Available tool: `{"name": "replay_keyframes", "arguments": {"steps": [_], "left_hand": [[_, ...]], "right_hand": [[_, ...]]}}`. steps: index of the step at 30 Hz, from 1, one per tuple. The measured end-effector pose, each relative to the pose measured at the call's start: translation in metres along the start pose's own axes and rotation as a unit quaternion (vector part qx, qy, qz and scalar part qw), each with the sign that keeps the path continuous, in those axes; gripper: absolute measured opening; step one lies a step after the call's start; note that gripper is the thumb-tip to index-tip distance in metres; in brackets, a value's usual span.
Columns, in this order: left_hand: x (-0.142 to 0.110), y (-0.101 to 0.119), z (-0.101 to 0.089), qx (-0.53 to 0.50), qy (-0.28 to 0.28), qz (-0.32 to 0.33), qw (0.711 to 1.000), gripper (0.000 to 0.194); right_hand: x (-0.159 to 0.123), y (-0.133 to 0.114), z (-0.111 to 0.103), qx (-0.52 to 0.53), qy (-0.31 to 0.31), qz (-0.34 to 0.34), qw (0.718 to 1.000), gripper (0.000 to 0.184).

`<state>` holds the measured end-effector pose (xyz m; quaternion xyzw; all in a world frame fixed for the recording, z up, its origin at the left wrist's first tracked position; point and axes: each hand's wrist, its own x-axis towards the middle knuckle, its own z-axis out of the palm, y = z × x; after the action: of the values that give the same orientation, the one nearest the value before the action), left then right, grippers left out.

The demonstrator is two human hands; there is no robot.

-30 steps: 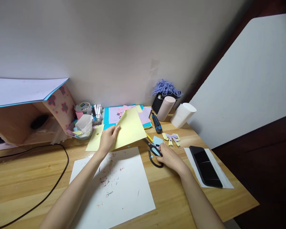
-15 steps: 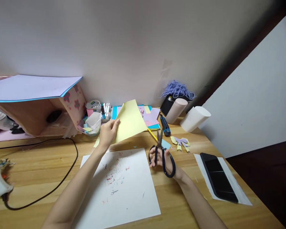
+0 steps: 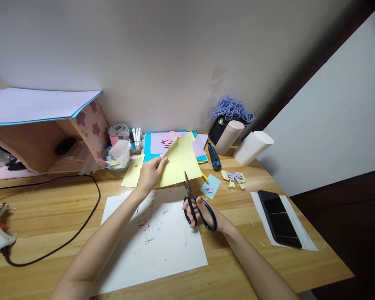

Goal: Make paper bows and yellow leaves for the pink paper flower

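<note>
Fingers of left hand [image 3: 151, 174] pinching yellow sheet [image 3: 181, 162] by its near-left edge, apparently keeping it raised for access; right hand [image 3: 203, 212] curled through black scissors [image 3: 192, 198], tips up beside the sheet's lower edge

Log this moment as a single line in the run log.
left hand: holds yellow sheet | right hand: holds black-handled scissors, tips near sheet's lower edge | on table: marked white paper, phone
</note>
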<state>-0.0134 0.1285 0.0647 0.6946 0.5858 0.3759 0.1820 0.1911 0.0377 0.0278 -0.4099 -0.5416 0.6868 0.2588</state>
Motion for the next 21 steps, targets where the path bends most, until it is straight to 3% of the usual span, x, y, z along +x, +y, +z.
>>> {"name": "replay_keyframes", "arguments": {"steps": [21], "left_hand": [[-0.0020, 0.0024, 0.0028, -0.003, 0.007, -0.003, 1.000, 0.041]], "right_hand": [[0.0003, -0.0024, -0.0008, 0.013, 0.005, 0.007, 1.000, 0.079]]}}
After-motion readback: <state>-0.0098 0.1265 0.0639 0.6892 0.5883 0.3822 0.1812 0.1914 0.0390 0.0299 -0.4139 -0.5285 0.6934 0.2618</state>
